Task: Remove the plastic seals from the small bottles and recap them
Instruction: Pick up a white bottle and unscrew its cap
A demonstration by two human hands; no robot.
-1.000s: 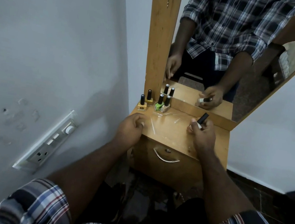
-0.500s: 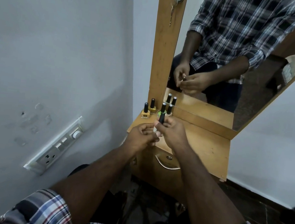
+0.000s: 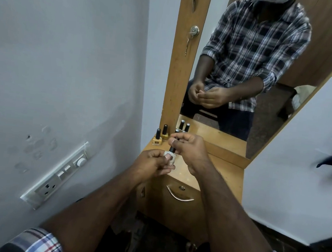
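Pale, pearly glass shows between the two hands: a small bottle (image 3: 169,157) held above the front left part of the wooden dresser top (image 3: 224,172). The left hand (image 3: 152,163) curls its fingers and thumb round the bottle's body. The right hand (image 3: 189,149) is above it, with fingertips pinching the black cap (image 3: 172,148), which sits upright on the bottle's neck. Whether any plastic seal is on the bottle cannot be told.

At the back left corner of the dresser top stand two yellow bottles (image 3: 157,139) with black caps, close together. Just beside them, more bottles are mostly hidden behind the right hand. The mirror (image 3: 267,96) behind them reflects the person's checked shirt and both hands. A drawer handle (image 3: 180,195) is below the dresser top, and a switch panel (image 3: 56,175) is on the grey wall to the left.
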